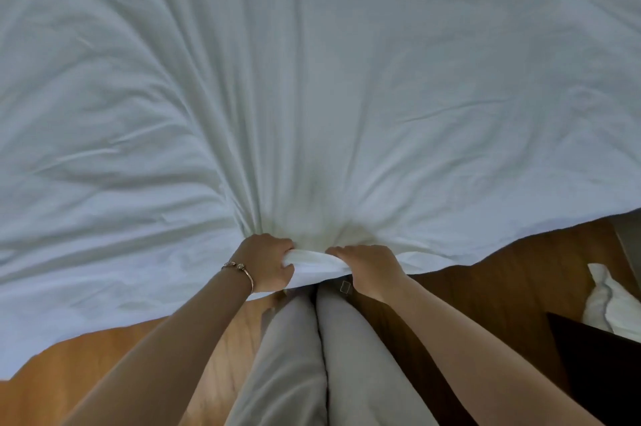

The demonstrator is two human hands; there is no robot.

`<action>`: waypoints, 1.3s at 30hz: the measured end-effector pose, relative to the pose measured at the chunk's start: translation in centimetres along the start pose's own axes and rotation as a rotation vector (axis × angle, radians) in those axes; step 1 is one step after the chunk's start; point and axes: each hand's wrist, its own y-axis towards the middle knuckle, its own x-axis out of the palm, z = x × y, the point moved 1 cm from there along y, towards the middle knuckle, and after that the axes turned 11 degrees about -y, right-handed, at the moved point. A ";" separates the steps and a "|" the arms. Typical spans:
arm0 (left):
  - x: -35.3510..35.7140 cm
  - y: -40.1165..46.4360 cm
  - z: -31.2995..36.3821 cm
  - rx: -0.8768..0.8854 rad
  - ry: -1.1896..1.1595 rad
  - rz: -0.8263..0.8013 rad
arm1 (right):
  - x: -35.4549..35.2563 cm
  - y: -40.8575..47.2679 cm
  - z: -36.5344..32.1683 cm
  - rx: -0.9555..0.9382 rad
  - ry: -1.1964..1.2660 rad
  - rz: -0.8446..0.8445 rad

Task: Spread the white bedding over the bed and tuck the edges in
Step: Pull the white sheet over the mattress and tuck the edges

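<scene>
Both hands, left hand (268, 261) and right hand (369, 268), grip the bunched near edge of the white bedding (312, 79); no writing is readable.

Both forearms are showing bare, no sleeves coming anywhere near the wrists. The left hand (268, 261) is wearing a thin metallic bangle (239, 269) right at the wrist, open-ended, with two little rounded knobs sitting at about 10 o'clock on the band. The right hand (369, 268) isn't wearing anything, no ring or watch showing. The person is wearing light grey trousers (312, 356), plain smooth fabric, with the two legs running down around 6 o'clock.
</scene>
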 end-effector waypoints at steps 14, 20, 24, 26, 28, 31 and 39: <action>4.1 -4.3 -2.9 0.004 -0.329 0.196 | 1.0 0.2 -2.2 -0.031 0.149 -0.167; -0.1 -5.7 -7.3 -0.306 -0.313 0.560 | -3.1 3.8 -8.8 -0.164 0.217 -0.022; -0.8 -7.6 -11.6 -0.402 -0.047 0.206 | -3.9 5.9 -13.3 -0.218 0.138 0.190; -0.6 -8.3 -13.8 -0.396 0.124 0.095 | -3.7 7.0 -15.5 -0.210 -0.025 0.248; -0.5 -8.8 -15.6 -0.348 0.221 0.080 | -3.0 8.2 -17.9 -0.116 -0.176 0.210; -1.0 -8.9 -18.0 -0.209 0.251 0.218 | -1.6 9.4 -21.6 0.239 -0.211 0.202; -2.8 -12.0 -26.8 0.269 -0.028 0.281 | -0.4 14.0 -29.0 0.589 -0.201 0.501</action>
